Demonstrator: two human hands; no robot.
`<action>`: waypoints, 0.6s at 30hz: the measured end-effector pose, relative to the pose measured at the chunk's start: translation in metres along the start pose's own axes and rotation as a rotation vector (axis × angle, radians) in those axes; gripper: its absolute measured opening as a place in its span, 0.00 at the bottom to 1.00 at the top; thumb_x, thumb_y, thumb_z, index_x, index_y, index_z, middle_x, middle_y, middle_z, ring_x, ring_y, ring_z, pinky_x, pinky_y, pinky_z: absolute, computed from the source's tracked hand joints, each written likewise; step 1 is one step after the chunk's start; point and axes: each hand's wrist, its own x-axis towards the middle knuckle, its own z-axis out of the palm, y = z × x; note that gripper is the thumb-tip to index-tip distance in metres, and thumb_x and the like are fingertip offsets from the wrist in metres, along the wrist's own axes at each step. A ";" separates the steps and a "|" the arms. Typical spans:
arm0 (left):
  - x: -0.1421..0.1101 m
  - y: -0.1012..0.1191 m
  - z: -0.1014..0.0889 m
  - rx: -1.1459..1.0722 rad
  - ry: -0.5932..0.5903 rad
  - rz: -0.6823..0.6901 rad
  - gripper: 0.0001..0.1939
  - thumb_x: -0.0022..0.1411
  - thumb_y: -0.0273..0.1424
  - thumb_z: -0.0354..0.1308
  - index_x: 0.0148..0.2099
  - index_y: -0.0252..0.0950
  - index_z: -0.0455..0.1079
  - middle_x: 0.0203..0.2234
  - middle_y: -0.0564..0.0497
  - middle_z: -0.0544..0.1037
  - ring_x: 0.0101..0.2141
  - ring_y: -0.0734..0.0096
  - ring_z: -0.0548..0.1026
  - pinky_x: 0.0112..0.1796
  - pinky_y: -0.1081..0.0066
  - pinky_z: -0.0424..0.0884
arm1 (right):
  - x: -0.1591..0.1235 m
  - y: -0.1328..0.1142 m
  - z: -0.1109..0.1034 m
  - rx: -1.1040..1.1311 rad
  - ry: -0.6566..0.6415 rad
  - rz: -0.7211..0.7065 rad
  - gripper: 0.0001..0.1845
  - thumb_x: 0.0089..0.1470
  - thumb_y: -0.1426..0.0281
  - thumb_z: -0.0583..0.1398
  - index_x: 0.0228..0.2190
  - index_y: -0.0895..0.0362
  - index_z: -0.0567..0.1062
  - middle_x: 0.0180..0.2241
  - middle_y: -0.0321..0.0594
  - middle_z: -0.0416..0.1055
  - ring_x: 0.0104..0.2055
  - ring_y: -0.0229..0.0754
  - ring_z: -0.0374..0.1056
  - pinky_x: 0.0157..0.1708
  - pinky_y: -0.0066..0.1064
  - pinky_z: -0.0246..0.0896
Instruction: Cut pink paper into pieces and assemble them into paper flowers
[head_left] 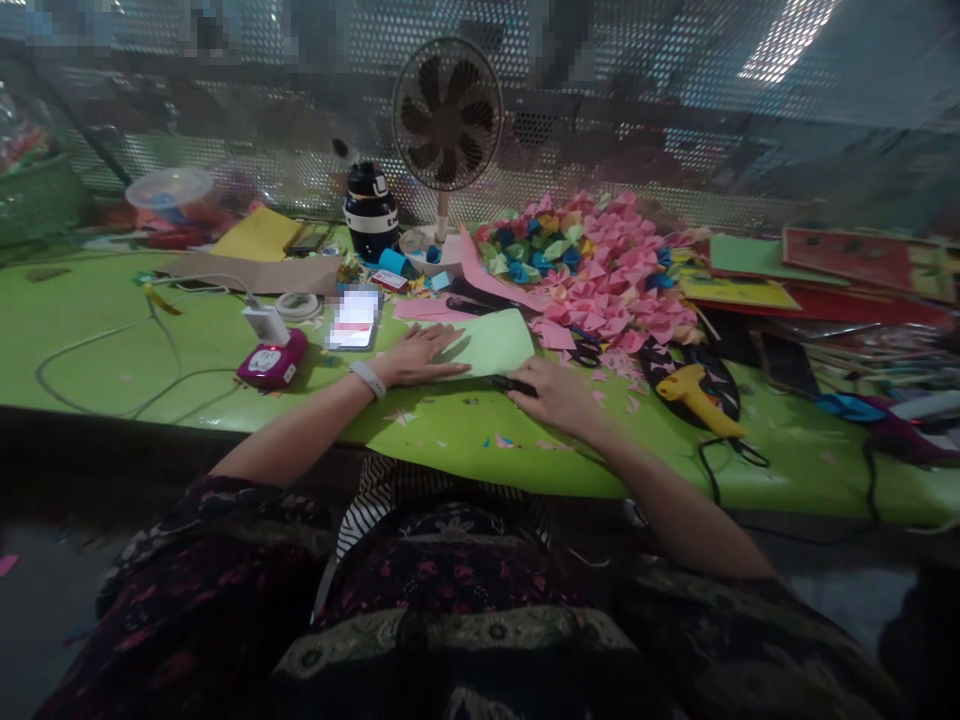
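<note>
A light green sheet of paper [499, 340] lies on the green tabletop in front of me. My left hand [420, 357], with a pale band at the wrist, is spread flat on its left part. At the paper's near right edge, my right hand [551, 392] is closed around a slim black tool [510, 384] that looks like a craft knife. The tool's tip points left along the near edge; its blade is too small to make out. A pink paper strip [420, 309] shows behind the green sheet.
A large heap of folded pink paper pieces [615, 260] stands behind right. Black scissors [585, 350] and a yellow glue gun [697, 400] lie to the right. Leftward are a phone [354, 318] and a purple power socket [274, 360] with cables. A fan [448, 115] and black flask [370, 215] stand behind.
</note>
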 end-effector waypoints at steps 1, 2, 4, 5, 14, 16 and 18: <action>-0.003 0.003 -0.003 0.000 0.009 0.028 0.47 0.64 0.62 0.48 0.76 0.43 0.45 0.74 0.42 0.48 0.73 0.50 0.45 0.69 0.47 0.35 | 0.000 0.001 -0.002 0.020 0.024 0.002 0.16 0.63 0.67 0.59 0.47 0.59 0.82 0.42 0.50 0.76 0.46 0.50 0.70 0.44 0.38 0.63; -0.005 0.006 -0.006 0.008 0.021 0.065 0.50 0.61 0.62 0.52 0.76 0.43 0.45 0.74 0.42 0.48 0.73 0.49 0.45 0.69 0.46 0.34 | 0.000 0.002 -0.003 0.036 0.047 0.004 0.16 0.63 0.67 0.59 0.47 0.59 0.81 0.42 0.50 0.76 0.46 0.50 0.70 0.45 0.38 0.63; -0.009 0.009 -0.009 0.024 0.048 0.126 0.52 0.59 0.60 0.58 0.76 0.42 0.46 0.74 0.41 0.49 0.72 0.48 0.47 0.69 0.47 0.37 | 0.001 0.005 -0.005 0.047 0.081 0.010 0.17 0.63 0.66 0.59 0.48 0.59 0.81 0.43 0.51 0.75 0.45 0.50 0.70 0.45 0.38 0.64; -0.009 0.010 -0.009 0.029 0.061 0.147 0.52 0.59 0.58 0.59 0.76 0.41 0.47 0.74 0.40 0.50 0.72 0.48 0.48 0.69 0.48 0.39 | 0.002 0.006 -0.006 0.045 0.086 0.011 0.17 0.63 0.66 0.58 0.48 0.60 0.81 0.43 0.51 0.75 0.45 0.50 0.70 0.44 0.38 0.64; -0.016 0.014 -0.029 0.188 -0.055 0.180 0.27 0.65 0.25 0.49 0.65 0.37 0.69 0.56 0.42 0.78 0.54 0.59 0.77 0.56 0.60 0.70 | -0.009 0.019 -0.015 0.073 -0.086 -0.036 0.14 0.61 0.67 0.60 0.43 0.58 0.83 0.39 0.49 0.76 0.42 0.49 0.70 0.41 0.37 0.63; -0.022 0.013 -0.058 0.230 -0.054 0.082 0.26 0.67 0.27 0.48 0.64 0.38 0.71 0.47 0.42 0.83 0.43 0.57 0.81 0.45 0.61 0.74 | -0.020 0.031 -0.019 0.085 -0.112 -0.033 0.14 0.61 0.66 0.60 0.44 0.57 0.83 0.38 0.47 0.77 0.42 0.48 0.71 0.42 0.36 0.63; -0.020 0.008 -0.093 0.218 0.027 0.021 0.21 0.68 0.33 0.50 0.59 0.42 0.75 0.41 0.45 0.84 0.37 0.58 0.80 0.40 0.62 0.73 | -0.031 0.043 -0.022 0.079 -0.108 -0.009 0.14 0.61 0.66 0.60 0.43 0.56 0.83 0.39 0.47 0.78 0.43 0.48 0.72 0.42 0.36 0.63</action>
